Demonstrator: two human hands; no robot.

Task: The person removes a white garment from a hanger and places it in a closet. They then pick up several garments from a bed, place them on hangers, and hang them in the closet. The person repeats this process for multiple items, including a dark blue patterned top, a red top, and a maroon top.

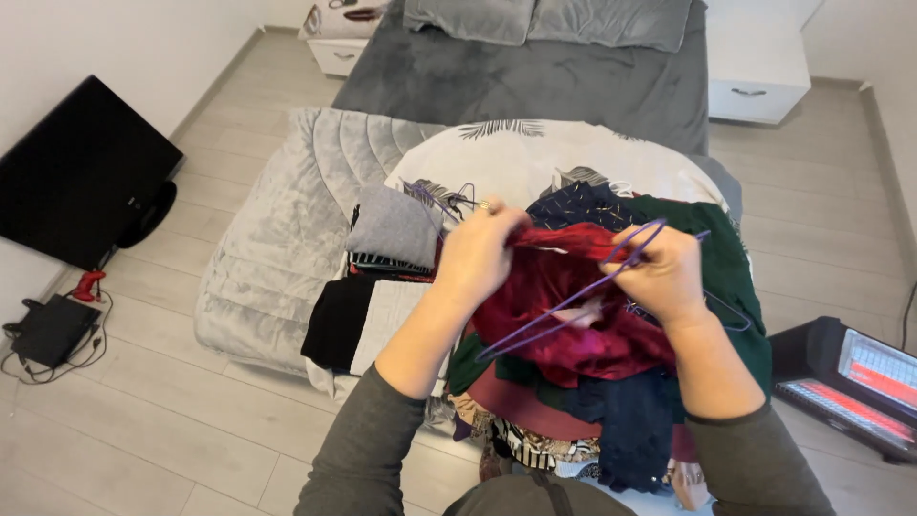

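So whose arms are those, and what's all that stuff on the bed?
Those arms belong to a person with a camera worn on their head, so the one picture looks down just as they see. The left hand and the right hand both grip a dark red velvety garment and a thin purple hanger that is caught up in it. Underneath is a jumbled pile of clothes on a grey bed. Beside it, to the left, sits a neat stack of folded clothes. On the floor you can see a black flat screen leaning on the wall and a glowing heater on the right.
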